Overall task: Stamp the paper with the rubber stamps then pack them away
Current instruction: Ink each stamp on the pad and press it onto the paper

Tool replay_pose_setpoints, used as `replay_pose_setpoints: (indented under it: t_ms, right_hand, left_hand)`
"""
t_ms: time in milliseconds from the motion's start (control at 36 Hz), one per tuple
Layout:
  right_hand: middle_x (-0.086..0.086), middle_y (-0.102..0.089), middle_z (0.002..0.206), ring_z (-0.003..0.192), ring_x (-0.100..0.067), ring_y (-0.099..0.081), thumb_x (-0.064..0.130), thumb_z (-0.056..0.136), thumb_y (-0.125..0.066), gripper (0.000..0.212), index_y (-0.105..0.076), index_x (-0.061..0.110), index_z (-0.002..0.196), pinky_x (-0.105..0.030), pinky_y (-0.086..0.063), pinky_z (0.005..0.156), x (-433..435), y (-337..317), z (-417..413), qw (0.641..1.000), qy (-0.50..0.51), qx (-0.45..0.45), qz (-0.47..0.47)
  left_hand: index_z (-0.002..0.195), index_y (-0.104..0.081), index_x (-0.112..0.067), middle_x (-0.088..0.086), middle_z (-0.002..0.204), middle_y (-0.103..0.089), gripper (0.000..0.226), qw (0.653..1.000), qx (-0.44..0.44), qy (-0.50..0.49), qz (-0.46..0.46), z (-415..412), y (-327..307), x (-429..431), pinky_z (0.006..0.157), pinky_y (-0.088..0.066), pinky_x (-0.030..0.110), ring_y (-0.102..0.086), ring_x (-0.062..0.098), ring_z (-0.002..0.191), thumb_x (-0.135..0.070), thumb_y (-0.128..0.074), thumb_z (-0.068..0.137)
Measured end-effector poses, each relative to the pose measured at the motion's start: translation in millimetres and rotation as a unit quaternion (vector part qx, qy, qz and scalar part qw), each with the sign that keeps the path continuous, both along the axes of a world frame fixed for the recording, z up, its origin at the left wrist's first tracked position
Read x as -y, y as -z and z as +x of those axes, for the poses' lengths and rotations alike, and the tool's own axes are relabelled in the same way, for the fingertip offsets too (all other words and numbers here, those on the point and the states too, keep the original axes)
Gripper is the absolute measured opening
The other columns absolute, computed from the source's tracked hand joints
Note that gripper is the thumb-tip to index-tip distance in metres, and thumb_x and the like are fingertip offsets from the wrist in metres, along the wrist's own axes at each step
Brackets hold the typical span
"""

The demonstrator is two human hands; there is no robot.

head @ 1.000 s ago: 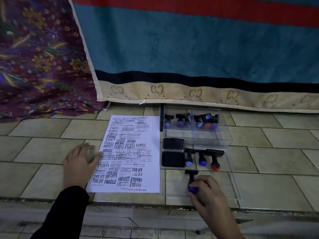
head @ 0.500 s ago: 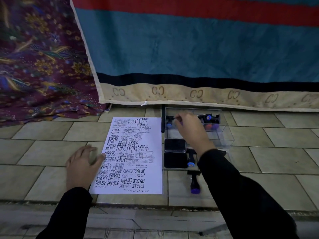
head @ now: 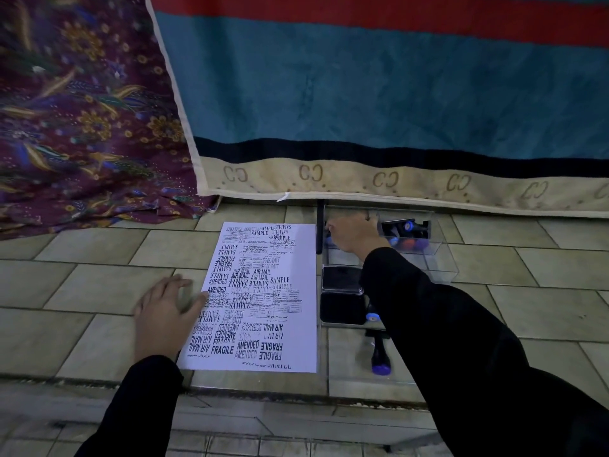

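Two hands in black sleeves, both down on the tiled floor [head: 99, 291]. The left hand [head: 164, 319] lies flat with fingers spread and relaxed, its fingertips just touching the left edge of the paper [head: 260, 291], not gripping anything. That sheet is pretty much covered in black stamp marks: AIR MAIL, FRAGILE, AMENDED, SAMPLE, all overlapping and facing every which way. The right hand [head: 354, 234] is stretched out past the top right corner of the paper, dipped into the left end of a clear plastic box [head: 438, 255]. Its fingers point down into the box and I honestly can't tell if it's got hold of a stamp in there or not. A few stamps in the box [head: 407, 227] show just to the right of that hand, black handles with blue and orange ends. Just right of the paper, under the right forearm, sits the black ink pad [head: 341, 308] with its open lid [head: 341, 278]. One purple-ended stamp [head: 379, 356] lies on its side nearer me, beside that forearm and well apart from the left hand. A teal blanket [head: 362, 94] hangs down behind it all.
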State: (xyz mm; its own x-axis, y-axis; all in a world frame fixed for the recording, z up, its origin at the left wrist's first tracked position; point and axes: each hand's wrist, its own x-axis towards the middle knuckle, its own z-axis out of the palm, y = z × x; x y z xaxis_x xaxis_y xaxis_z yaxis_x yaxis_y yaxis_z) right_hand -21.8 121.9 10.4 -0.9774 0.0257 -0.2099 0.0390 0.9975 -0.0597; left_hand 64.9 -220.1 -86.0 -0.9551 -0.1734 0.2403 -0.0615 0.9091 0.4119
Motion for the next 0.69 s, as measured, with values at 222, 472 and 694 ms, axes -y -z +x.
replay_pose_setpoints:
  t_ms: [222, 472, 694]
  right_hand:
    - [-0.004, -0.065, 0.094, 0.103, -0.028, -0.057, 0.02, 0.093, -0.03, 0.035, -0.064, 0.016, 0.089, -0.07, 0.004, 0.107, 4, -1, -4, 0.996, 0.064, -0.019, -0.059]
    - [0.003, -0.056, 0.065, 0.081, -0.025, -0.058, 0.032, 0.087, -0.054, 0.023, -0.055, 0.017, 0.071, -0.073, -0.004, 0.103, 5, 3, -23, 0.99, 0.129, -0.028, -0.054]
    - [0.0, -0.066, 0.084, 0.087, -0.025, -0.062, 0.022, 0.08, -0.065, 0.014, -0.064, 0.019, 0.094, -0.064, -0.009, 0.11, 6, -7, -19, 0.986, 0.124, -0.095, -0.055]
  left_hand:
    - [0.115, -0.064, -0.019, 0.005, 0.134, -0.057, 0.04, 1.0, 0.007, -0.002, 0.004, 1, -2, -1, 0.105, -0.032, 0.049, -0.047, 0.031, 0.125, -0.044, -0.07, 0.085]
    - [0.113, -0.065, -0.02, 0.003, 0.133, -0.058, 0.038, 1.0, 0.003, -0.002, 0.004, 1, -2, -1, 0.106, -0.032, 0.05, -0.049, 0.029, 0.124, -0.044, -0.071, 0.084]
    - [0.113, -0.066, -0.019, 0.004, 0.132, -0.058, 0.038, 1.0, 0.004, -0.005, 0.011, 1, -5, -3, 0.106, -0.031, 0.047, -0.049, 0.029, 0.124, -0.042, -0.072, 0.083]
